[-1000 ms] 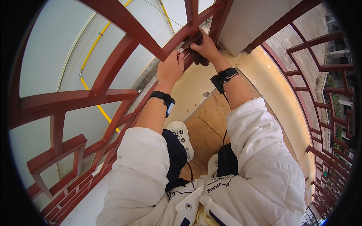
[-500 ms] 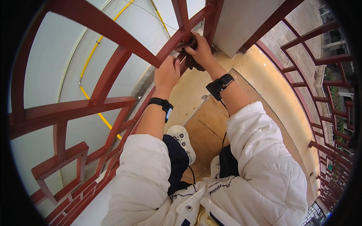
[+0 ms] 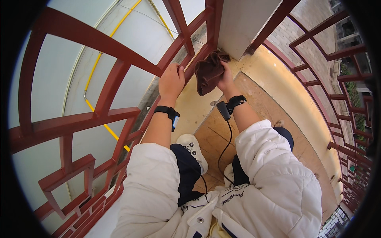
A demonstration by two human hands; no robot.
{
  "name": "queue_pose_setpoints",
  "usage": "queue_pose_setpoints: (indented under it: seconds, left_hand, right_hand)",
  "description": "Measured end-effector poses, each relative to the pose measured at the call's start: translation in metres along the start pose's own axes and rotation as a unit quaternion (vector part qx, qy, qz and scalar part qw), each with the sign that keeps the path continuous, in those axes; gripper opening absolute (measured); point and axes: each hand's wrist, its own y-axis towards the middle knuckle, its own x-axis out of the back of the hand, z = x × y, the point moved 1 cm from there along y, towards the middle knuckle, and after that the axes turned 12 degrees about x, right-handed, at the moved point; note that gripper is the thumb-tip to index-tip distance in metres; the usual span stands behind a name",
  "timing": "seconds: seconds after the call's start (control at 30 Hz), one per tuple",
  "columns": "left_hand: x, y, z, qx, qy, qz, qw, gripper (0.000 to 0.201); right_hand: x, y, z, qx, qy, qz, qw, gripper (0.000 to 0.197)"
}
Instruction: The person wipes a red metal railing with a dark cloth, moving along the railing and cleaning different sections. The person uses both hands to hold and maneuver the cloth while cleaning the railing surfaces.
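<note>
A crumpled dark brown cloth (image 3: 209, 72) hangs from my right hand (image 3: 226, 79), whose fingers are closed on its right side. The cloth is held a little away from the red railing (image 3: 115, 83). My left hand (image 3: 171, 82) is beside it, curled round a bar of that railing, with the thumb on top. The bar runs under the left palm, so the finger ends are partly hidden. Black bands with small devices sit on both wrists, and a black cable leads from the right one.
A white pillar (image 3: 242, 27) rises at the far end. Another red railing (image 3: 317, 83) curves along the right, with paving beyond. Yellow pipes (image 3: 93, 71) run along the white wall outside the left railing. My white shoes (image 3: 192, 152) stand on tan floor tiles.
My right hand has drawn back from the railing's corner post, bringing the brown cloth with it, and more of the cloth shows now. My left hand stays on the railing.
</note>
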Motion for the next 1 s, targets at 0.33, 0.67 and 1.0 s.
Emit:
queue_pose_setpoints:
  seconds: [0.33, 0.67, 1.0]
  left_hand:
    - [0.021, -0.001, -0.01, -0.069, -0.228, 0.02, 0.971, 0.027]
    - [0.086, -0.047, -0.019, 0.063, -0.183, 0.173, 0.966, 0.043]
    - [0.096, -0.087, 0.042, 0.265, -0.337, 0.195, 0.882, 0.04]
  right_hand:
    - [-0.028, -0.036, -0.011, 0.008, -0.008, -0.022, 1.0, 0.036]
    - [-0.091, -0.114, -0.019, -0.125, -0.101, 0.028, 0.987, 0.049]
    - [-0.092, -0.101, -0.016, -0.122, -0.129, -0.046, 0.983, 0.02]
